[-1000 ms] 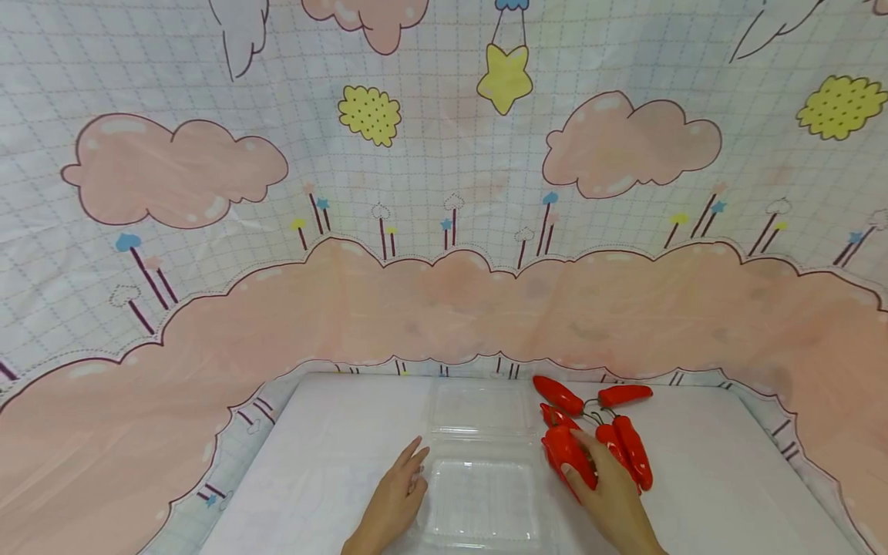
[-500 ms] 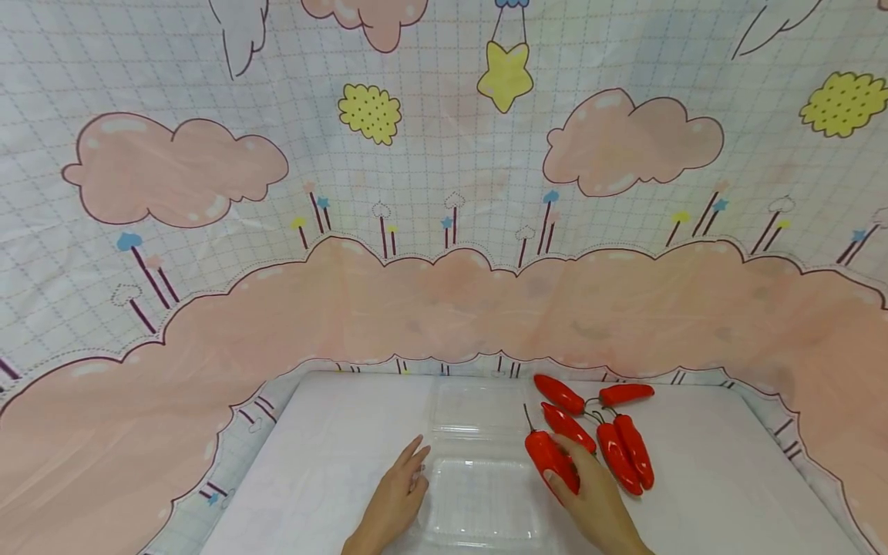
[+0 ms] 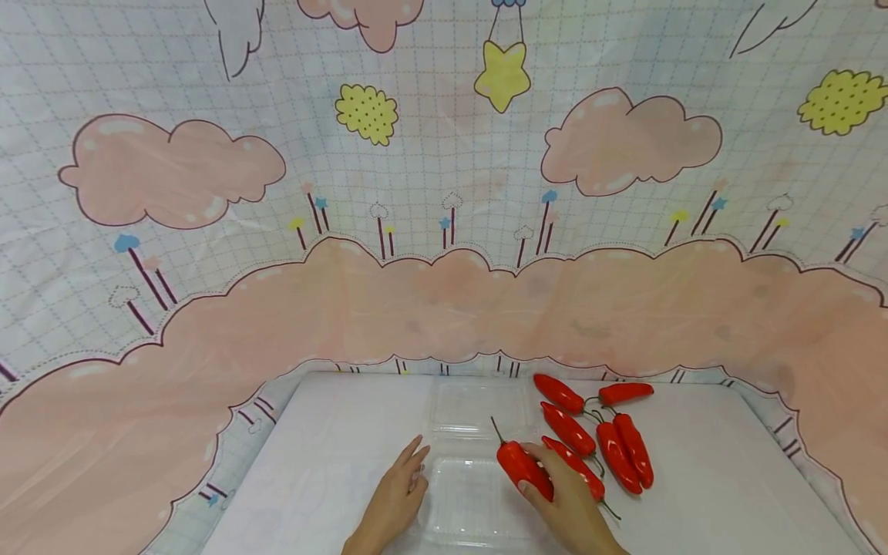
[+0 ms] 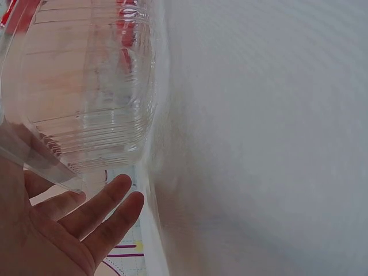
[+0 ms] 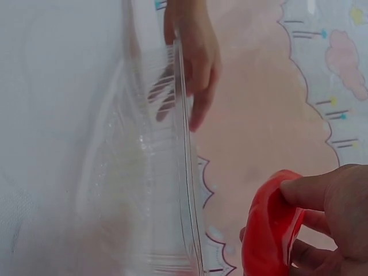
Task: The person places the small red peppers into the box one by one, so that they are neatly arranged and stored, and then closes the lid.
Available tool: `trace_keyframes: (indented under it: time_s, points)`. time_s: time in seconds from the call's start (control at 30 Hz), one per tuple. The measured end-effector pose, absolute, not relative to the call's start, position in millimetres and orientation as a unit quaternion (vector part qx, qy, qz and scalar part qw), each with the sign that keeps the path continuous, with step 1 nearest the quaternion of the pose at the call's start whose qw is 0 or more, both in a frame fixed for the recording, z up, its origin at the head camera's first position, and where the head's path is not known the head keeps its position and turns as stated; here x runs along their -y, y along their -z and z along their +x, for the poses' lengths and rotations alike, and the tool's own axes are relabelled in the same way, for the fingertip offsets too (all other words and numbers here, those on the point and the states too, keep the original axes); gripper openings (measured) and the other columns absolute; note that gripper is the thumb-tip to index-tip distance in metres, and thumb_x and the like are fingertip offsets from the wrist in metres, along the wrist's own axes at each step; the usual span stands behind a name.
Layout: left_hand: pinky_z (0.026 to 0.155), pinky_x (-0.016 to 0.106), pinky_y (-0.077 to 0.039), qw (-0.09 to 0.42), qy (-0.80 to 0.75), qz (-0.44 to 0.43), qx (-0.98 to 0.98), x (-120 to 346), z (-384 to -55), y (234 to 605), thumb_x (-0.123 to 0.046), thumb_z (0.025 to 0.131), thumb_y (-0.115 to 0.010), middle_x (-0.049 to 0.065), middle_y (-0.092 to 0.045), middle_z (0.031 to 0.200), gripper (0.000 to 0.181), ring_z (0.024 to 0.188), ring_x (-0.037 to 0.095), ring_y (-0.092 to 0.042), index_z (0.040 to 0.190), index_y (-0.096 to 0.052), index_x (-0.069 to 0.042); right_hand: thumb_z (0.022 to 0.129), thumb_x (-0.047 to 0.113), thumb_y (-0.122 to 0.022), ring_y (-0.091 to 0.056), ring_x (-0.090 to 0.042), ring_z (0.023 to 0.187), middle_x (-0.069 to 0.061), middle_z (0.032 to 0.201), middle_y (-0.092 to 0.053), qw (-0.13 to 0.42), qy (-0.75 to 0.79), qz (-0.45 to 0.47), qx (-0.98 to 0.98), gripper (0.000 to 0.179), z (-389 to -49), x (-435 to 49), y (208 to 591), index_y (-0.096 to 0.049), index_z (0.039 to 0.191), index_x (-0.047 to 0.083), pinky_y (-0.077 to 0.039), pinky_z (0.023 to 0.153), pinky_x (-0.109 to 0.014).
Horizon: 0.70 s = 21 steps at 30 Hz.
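Observation:
My right hand grips a red chili pepper over the right edge of a clear plastic clamshell container. The pepper's thin stem points up and away. In the right wrist view, the thumb and fingers pinch the red pepper beside the container's rim. My left hand rests at the container's left edge with its fingers extended. In the left wrist view, those fingers lie loosely spread against the clear plastic wall.
Several more red chili peppers lie on the white table to the right of the container. One pepper is partly behind my right hand. The container's lid lies open toward the back. A patterned cloth hangs behind the table.
My right hand has moved left from the pepper pile with one pepper, which now hangs over the container's edge. Another pepper it had covered is now visible. The left hand stays in place.

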<state>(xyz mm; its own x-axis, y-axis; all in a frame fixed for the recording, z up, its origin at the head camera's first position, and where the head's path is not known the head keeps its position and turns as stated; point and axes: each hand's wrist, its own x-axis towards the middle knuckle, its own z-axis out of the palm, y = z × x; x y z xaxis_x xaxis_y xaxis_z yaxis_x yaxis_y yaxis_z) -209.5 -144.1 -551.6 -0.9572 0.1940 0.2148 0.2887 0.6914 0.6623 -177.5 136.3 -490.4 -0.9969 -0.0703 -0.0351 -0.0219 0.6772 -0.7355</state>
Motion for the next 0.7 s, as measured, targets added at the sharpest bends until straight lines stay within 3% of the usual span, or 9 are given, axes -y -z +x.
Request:
trace_keyframes:
  time_s: [0.7]
  points:
    - [0.090,0.042,-0.055,0.067,0.365,-0.125,0.920,143,-210,552,-0.008,0.095,-0.053,0.010,-0.042,0.154,0.043,0.114,0.025,-0.065,0.138,-0.054,-0.002,0.083,0.031,-0.077,-0.057,-0.021,0.109,0.001,0.125,-0.063,0.070,0.424,-0.122,-0.895,0.057,-184,-114,496,-0.054,0.135,0.022,-0.054,0.092,-0.052]
